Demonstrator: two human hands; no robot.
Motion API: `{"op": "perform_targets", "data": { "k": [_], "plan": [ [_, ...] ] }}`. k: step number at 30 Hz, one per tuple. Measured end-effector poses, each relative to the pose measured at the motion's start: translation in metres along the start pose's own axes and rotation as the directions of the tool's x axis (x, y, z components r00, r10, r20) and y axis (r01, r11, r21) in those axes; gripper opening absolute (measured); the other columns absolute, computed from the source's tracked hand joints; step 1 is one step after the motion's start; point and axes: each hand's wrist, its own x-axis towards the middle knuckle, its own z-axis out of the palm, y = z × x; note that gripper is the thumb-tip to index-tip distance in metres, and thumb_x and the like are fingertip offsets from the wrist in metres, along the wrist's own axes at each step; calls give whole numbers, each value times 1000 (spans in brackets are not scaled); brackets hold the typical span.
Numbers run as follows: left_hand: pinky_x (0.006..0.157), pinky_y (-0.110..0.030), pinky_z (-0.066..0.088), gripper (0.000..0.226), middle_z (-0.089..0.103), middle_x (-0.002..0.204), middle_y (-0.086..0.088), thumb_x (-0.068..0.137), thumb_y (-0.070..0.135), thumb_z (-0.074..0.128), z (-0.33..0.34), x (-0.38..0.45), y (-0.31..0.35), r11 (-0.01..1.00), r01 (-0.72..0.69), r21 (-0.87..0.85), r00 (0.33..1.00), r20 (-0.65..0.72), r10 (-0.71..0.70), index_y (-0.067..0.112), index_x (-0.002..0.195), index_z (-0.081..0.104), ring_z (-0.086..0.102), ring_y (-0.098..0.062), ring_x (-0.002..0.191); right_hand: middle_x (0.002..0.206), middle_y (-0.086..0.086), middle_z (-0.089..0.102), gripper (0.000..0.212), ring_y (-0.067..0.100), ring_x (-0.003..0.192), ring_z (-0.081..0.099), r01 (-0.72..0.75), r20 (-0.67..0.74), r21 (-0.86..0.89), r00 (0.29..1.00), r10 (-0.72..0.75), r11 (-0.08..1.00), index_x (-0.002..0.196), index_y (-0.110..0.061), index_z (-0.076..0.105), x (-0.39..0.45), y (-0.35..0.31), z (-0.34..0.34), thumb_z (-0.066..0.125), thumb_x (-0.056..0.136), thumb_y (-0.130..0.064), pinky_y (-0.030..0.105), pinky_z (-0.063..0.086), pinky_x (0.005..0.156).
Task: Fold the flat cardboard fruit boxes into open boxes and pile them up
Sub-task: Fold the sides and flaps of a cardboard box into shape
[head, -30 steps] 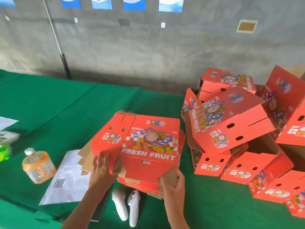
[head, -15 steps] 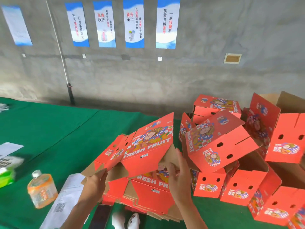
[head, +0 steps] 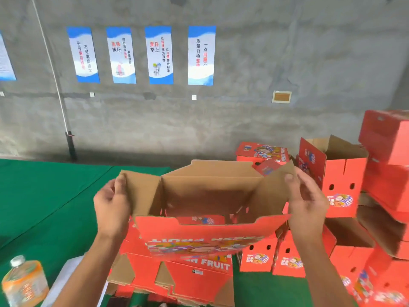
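Note:
I hold a red fruit box [head: 205, 238] in the air at chest height, pulled open into a tube so its brown inside faces me. My left hand [head: 111, 207] grips its left flap, thumb on the inner side. On the opposite flap my right hand [head: 306, 200] has the same grip. Below it lies the stack of flat red boxes [head: 188, 273] printed FRESH FRUIT, on the green table [head: 44, 207]. A pile of folded red boxes [head: 345, 191] rises at the right.
An orange drink bottle [head: 23, 282] stands at the lower left beside a white paper sheet [head: 66, 278]. A grey concrete wall with blue posters [head: 158, 55] runs behind the table. A dark pole [head: 70, 145] stands at the back left.
Both hands lifted the top flat box off the stack, raised it and spread it open into a tube. My view tilted upward.

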Motion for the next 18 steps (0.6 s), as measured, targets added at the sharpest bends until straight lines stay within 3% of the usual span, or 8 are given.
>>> {"op": "perform_targets", "data": {
  "k": [3, 5, 7, 10, 12, 16, 18],
  "plan": [
    [53, -31, 26, 44, 35, 60, 13, 101, 42, 52, 33, -22, 26, 992, 26, -127, 1000, 5, -25, 22, 63, 47, 28, -9, 58, 125, -5, 73, 24, 15, 118, 67, -65, -57, 39, 996, 67, 997, 123, -28, 73, 5, -14, -36, 67, 100, -30, 41, 53, 103],
    [60, -30, 36, 32, 49, 65, 14, 98, 43, 54, 45, -33, 36, 986, 4, -165, 1000, -18, -7, 24, 74, 62, 42, -5, 60, 124, -5, 74, 22, 15, 117, 67, -87, -116, 65, 989, 94, 994, 121, -27, 74, 6, -26, -60, 67, 101, -28, 52, 50, 108],
    [77, -31, 47, 23, 69, 87, 13, 94, 48, 58, 52, -36, 45, 977, -8, -212, 999, -50, -3, 29, 93, 72, 61, -3, 79, 123, -4, 74, 24, 18, 116, 67, -88, -170, 60, 981, 97, 994, 121, -29, 75, 5, -40, -84, 68, 99, -34, 57, 50, 106],
    [96, -23, 49, 22, 73, 113, 19, 92, 44, 59, 65, -36, 59, 971, -38, -237, 999, -8, 37, 39, 109, 73, 66, 2, 107, 122, -2, 74, 32, 17, 110, 68, -63, -224, 43, 972, 71, 997, 124, -31, 73, 5, -60, -115, 67, 97, -45, 49, 53, 100],
    [91, -13, 48, 23, 72, 108, 24, 93, 38, 57, 81, -41, 66, 971, -50, -232, 994, 82, 71, 41, 108, 74, 63, 9, 101, 118, -2, 73, 34, 14, 105, 65, -24, -258, -17, 966, 19, 1000, 124, -25, 74, 8, -66, -133, 67, 97, -45, 41, 53, 95],
    [86, -29, 50, 25, 73, 99, 13, 96, 28, 52, 129, -72, 58, 982, -32, -187, 966, 245, 78, 32, 104, 75, 61, 2, 88, 104, 4, 63, 37, 15, 89, 55, -17, -217, -196, 976, -26, 980, 125, -8, 71, 9, -48, -169, 62, 103, -36, 35, 47, 81],
    [84, -37, 51, 27, 73, 103, -9, 99, 19, 49, 154, -95, 45, 985, -25, -172, 953, 294, 76, 24, 110, 73, 57, -7, 87, 110, 1, 68, 32, 14, 94, 62, -55, -224, -246, 975, -2, 968, 128, -10, 71, 6, -30, -187, 61, 104, -29, 31, 51, 84]
  ]
}}
